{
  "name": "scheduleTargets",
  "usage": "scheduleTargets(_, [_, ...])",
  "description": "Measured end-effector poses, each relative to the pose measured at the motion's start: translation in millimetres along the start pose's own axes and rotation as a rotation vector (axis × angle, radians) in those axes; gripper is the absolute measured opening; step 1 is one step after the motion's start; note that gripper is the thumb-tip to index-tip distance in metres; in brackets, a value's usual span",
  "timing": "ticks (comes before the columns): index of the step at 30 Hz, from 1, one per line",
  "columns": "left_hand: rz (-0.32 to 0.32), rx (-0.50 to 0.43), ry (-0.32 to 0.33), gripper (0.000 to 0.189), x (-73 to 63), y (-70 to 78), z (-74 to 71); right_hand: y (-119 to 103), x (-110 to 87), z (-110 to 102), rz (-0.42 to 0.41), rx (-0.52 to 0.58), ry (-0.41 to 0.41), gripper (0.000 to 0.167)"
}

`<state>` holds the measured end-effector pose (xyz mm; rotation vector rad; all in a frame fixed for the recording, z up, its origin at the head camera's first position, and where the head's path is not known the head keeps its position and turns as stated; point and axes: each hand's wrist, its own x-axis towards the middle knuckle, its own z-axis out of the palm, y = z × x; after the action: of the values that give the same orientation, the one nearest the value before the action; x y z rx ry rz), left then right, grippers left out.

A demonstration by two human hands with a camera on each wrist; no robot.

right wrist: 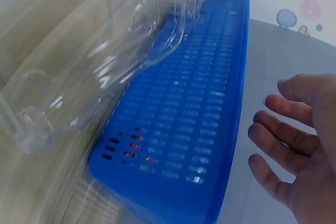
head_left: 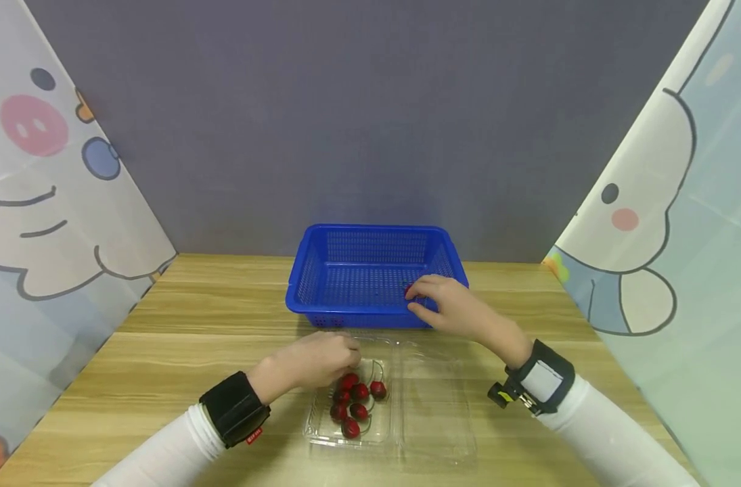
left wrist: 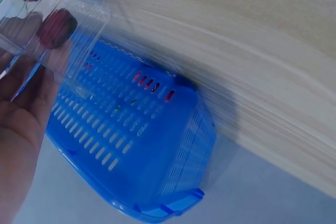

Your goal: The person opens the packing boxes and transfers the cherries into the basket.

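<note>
The right hand [head_left: 444, 304] is above the near right corner of the blue plastic basket [head_left: 358, 310]. Its fingers are spread loosely and a little bent, with gaps between them, and they grip nothing. One red cherry [head_left: 409, 291] lies inside the basket, just beside these fingertips and partly covered by them.

The left hand [head_left: 324, 357] is at the far left part of the clear plastic clamshell box [head_left: 379, 429]. Its fingers bend downward there; in the left wrist view they appear partly through the plastic, near a cherry. I cannot tell if they have hold of something.

In the box, below and to the right of this hand in the head view, I count seven dark red cherries [head_left: 359, 392], several with thin green stems; others may be hidden by the hand. Some red also shows through the slots of the basket, but these pieces cannot be counted.

There are one basket and one box. The box has one transparent lid [head_left: 436, 406], folded back to the right side. Both stand on the wooden surface [head_left: 212, 325], the basket behind the box. Each wrist wears one black band [head_left: 235, 409], next to a white sleeve [head_left: 178, 443].
</note>
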<state>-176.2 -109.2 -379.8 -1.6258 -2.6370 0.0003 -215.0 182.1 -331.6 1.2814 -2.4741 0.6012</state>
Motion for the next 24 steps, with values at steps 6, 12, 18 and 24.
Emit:
scheduleTargets(6, [-0.017, -0.027, 0.005, 0.009, -1.1, -1.3, -1.9, -12, -2.1, 5, -0.059, -0.006, -0.021, 0.01])
scheduleTargets(12, [-0.012, -0.025, 0.018, 0.008, -2.0, -3.2, -2.0, -21, -3.1, 11, -0.122, 0.011, -0.06, 0.008])
scheduleTargets(18, [0.003, -0.006, 0.023, 0.007, -1.3, -4.4, -2.0, -26, -4.3, 17, -0.131, 0.047, -0.114, 0.007])
scheduleTargets(24, [0.003, -0.011, 0.033, 0.008, -0.7, -4.9, -2.9, -29, -6.2, 21, -0.155, 0.061, -0.17, 0.008])
